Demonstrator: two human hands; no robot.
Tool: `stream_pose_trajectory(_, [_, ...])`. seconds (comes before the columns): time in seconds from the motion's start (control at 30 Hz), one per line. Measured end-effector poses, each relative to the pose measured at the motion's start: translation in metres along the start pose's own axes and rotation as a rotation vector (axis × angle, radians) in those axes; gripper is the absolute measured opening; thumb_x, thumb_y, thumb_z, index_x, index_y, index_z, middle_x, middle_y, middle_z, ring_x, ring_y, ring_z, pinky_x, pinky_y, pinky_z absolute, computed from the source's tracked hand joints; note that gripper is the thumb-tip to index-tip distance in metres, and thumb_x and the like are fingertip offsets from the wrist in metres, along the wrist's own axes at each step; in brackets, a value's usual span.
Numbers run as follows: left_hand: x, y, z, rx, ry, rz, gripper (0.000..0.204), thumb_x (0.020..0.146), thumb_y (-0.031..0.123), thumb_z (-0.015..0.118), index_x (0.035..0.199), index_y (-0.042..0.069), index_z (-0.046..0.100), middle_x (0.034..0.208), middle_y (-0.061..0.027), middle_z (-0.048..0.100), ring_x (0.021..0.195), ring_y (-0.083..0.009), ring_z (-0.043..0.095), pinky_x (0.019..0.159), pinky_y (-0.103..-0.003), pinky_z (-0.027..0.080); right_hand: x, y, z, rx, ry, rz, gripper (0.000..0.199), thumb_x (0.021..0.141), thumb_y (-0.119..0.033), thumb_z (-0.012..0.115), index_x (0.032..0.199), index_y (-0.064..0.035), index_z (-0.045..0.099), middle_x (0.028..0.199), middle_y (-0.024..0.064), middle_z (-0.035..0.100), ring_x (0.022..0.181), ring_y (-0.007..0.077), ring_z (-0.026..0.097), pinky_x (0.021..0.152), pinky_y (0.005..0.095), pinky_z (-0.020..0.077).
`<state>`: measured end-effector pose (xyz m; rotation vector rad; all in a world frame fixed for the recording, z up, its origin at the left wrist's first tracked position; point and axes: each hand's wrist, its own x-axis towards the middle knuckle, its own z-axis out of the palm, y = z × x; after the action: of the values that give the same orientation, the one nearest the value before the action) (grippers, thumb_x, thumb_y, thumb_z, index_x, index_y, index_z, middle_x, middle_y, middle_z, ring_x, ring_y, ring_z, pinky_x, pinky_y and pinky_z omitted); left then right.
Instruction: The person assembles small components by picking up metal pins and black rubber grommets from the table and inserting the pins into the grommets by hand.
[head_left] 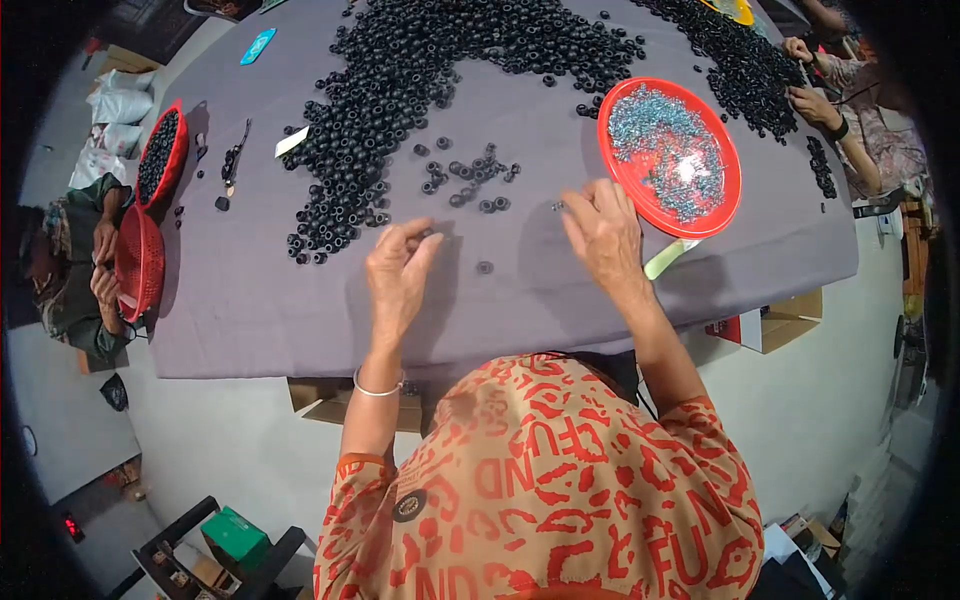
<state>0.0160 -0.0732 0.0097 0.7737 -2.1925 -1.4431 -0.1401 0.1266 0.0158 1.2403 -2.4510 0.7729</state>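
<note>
The left hand (398,275) is over the table (520,325), thumb and forefinger nearly meeting; whether its grip has anything, I cannot tell. The right hand (602,232), beside a red tray (604,140), pinches a tiny bit (557,206). Black rings (380,120) lie heaped ahead. Red lettering patterns the shirt (570,470); its round badge (409,505) is illegible.

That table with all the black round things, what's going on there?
A person is handling small parts at the cloth-covered table. Their right hand pinches a tiny piece beside a red tray of shiny bits. The left hand is half curled; I can't tell whether it holds anything. One black ring lies between the hands, and a heap of black rings spreads beyond. Other people's hands show at both sides.
</note>
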Motion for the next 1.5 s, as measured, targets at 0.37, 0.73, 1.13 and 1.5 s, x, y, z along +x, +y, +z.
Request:
stream_pose_trajectory(0.37, [-0.037,0.019,-0.007,-0.939,-0.247,-0.532,0.026,0.085,0.008,0.057,0.111,0.001,0.055,0.103,-0.0124,0.061,0.085,-0.0137,0.061,0.057,-0.020,0.049,0.008,-0.017,-0.001,0.163,0.018,-0.116,0.015,0.071,0.004,0.061,0.084,-0.0042,0.058,0.079,0.0095,0.055,0.070,0.0260,0.054,0.061,0.0337,0.0425])
stream_pose_trajectory(0.73, [-0.067,0.010,-0.004,-1.318,-0.307,-0.578,0.022,0.087,0.007,0.055,0.107,-0.001,0.053,0.100,-0.0133,0.061,0.085,-0.0150,0.062,0.058,-0.020,0.052,-0.027,-0.057,0.000,1.154,-0.361,0.500,0.015,0.081,0.002,0.059,0.095,0.0018,0.059,0.080,-0.0005,0.056,0.070,0.0061,0.052,0.063,0.0197,0.0440])
stream_pose_trajectory(1.13, [-0.081,0.019,0.004,-1.323,-0.255,-0.490,0.022,0.086,0.005,0.055,0.106,-0.003,0.055,0.095,-0.0109,0.061,0.076,-0.0124,0.060,0.057,-0.020,0.049,-0.038,-0.075,-0.019,1.361,-0.438,0.516,0.012,0.082,0.002,0.058,0.095,0.0028,0.059,0.083,0.0048,0.061,0.071,0.0079,0.056,0.064,0.0199,0.0465])
stream_pose_trajectory(1.5, [-0.085,0.022,0.003,-0.804,-0.165,-0.377,0.020,0.082,0.004,0.060,0.101,-0.002,0.059,0.080,-0.0054,0.062,0.068,-0.0075,0.056,0.057,-0.019,0.045,-0.041,-0.072,-0.019,1.438,-0.430,0.614,0.015,0.082,0.000,0.059,0.096,0.0013,0.059,0.082,0.0053,0.062,0.070,0.0087,0.057,0.065,0.0208,0.0463])
